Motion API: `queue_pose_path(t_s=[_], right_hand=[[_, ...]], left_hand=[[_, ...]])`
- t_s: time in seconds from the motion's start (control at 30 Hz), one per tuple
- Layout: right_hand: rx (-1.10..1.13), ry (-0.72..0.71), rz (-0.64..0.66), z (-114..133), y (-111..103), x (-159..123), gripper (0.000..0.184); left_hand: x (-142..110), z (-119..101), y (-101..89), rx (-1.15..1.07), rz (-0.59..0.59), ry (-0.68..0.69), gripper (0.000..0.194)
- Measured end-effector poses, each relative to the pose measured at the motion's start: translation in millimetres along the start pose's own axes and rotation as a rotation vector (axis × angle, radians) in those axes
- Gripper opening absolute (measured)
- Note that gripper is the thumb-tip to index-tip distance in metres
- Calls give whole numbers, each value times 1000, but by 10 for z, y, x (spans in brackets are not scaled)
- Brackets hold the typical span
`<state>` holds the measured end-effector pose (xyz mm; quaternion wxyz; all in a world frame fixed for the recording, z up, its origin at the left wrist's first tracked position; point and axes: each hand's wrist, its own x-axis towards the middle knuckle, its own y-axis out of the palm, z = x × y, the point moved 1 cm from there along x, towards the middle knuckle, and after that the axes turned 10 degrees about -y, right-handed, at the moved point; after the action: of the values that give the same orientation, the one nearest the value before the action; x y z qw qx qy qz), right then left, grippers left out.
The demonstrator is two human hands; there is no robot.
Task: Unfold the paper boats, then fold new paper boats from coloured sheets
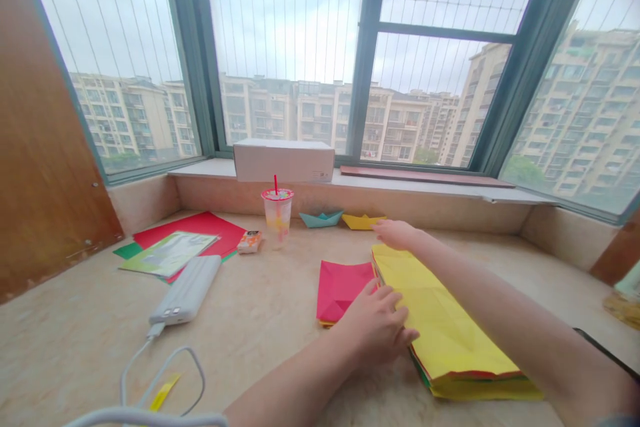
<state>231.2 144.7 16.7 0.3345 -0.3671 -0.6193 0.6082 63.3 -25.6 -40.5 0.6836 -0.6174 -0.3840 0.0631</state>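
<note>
My right hand (399, 235) reaches to the back of the counter, its fingertips closed at the right end of a yellow paper boat (360, 221). Beside that boat, on its left, sits a light blue paper boat (321, 219). My left hand (377, 321) lies with fingers spread between two paper stacks. It overlaps the lower right corner of the smaller stack, topped by a creased red sheet (340, 283), and the left edge of the tall stack topped with yellow paper (440, 317). Red and green layers show at the tall stack's edges.
A plastic cup with a red straw (278, 217) and a small orange packet (249, 241) stand left of the boats. Further left are red sheets (200, 227), a white power bank (187, 290) and its cable (193, 353). A white box (284, 161) rests on the windowsill.
</note>
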Motion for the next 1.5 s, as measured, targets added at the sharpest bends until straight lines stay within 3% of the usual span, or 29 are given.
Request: queue_pose_path(t_s=[0.17, 0.37, 0.47, 0.57, 0.73, 0.87, 0.93, 1.07, 1.2, 1.3, 1.5], right_hand=[[-114, 88, -77, -8, 127, 603, 34], [-153, 155, -107, -81, 362, 673, 31], [-164, 107, -199, -30, 358, 557, 16], [-182, 43, -338, 68, 241, 377, 19], [-218, -41, -532, 354, 18, -187, 19], [-307, -233, -811, 767, 103, -753, 19], [-307, -268, -895, 972, 224, -954, 20], [-209, -301, -920, 1240, 382, -1147, 24], [-39, -451, -843, 1304, 338, -1269, 16], [48, -538, -842, 1269, 284, -1374, 34], [176, -277, -939, 1100, 306, -1421, 34]], left_hand=[[-26, 73, -88, 36, -103, 45, 29], [-3, 176, 19, 110, -132, 88, 28], [17, 210, 55, 79, -152, 56, 27], [21, 243, 12, -27, -176, -27, 22], [1, 348, -59, -288, -275, -324, 47], [8, 420, 4, -602, -407, -568, 58], [20, 415, 26, -769, -389, -600, 63], [47, 378, -34, -999, -309, -568, 60], [76, 423, -109, -1097, -362, -598, 50], [74, 501, -92, -1171, -398, -683, 48], [46, 502, -52, -1215, -377, -669, 50]])
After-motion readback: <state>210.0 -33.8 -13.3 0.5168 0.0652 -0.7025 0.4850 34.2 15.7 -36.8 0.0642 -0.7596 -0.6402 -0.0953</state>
